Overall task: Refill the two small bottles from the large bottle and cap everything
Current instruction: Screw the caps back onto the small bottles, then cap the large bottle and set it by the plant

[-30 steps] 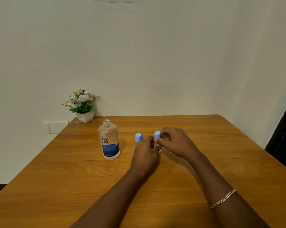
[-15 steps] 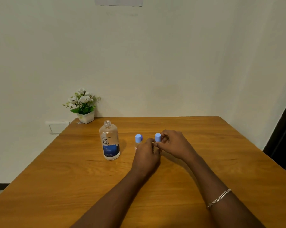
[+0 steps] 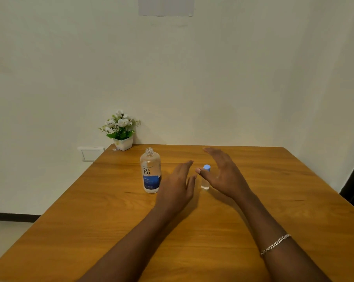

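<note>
Your left hand (image 3: 177, 186) and right hand (image 3: 223, 174) are both released, fingers straight, either side of 1 blue-capped small bottle (image 3: 205, 183) standing on the table (image 3: 284, 200), while the large bottle (image 3: 150, 171) stands open-necked just left of your left hand.

Brightness: soft, even indoor light, moderately bright, with a warm tint.
Shadows: faint and diffuse on the table (image 3: 278, 192), under both forearms.
Blur: left hand (image 3: 177, 186) and right hand (image 3: 225, 176) are slightly smeared towards their ends.
Edges: wide-angle stretch; the table sides splay outward.
</note>
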